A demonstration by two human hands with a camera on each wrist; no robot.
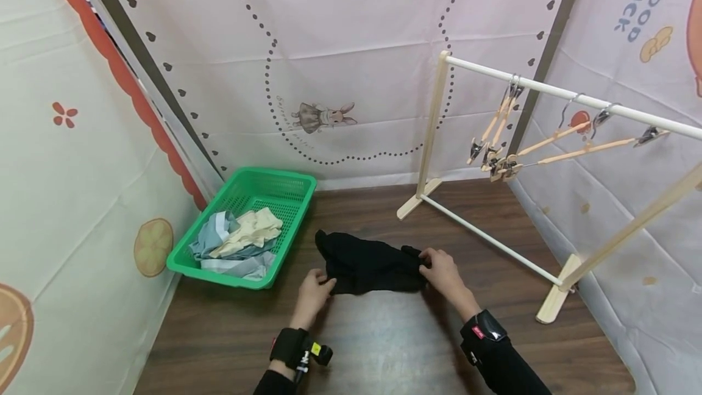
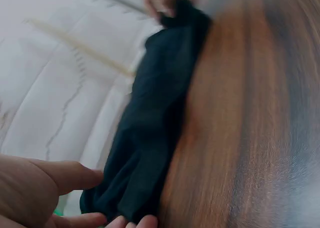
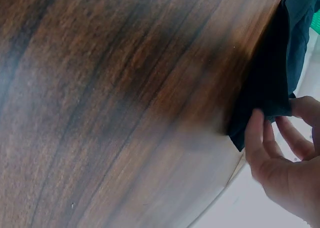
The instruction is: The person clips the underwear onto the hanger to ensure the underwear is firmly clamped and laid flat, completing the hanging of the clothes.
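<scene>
Black sleeves are worn on both arms. A black wrist strap with a yellow-marked camera is seen at the left hand (image 1: 314, 293), a red-tagged one at the right hand (image 1: 445, 273).

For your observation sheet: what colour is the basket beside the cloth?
The basket is green, clearest in the head view.

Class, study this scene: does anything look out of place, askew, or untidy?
Mostly tidy. The black garment lies bunched and crumpled on the wooden table, its ends pinched by the left hand and right hand. Clothes sit heaped, unfolded, in the green basket. The hangers hang bare at differing angles.
</scene>
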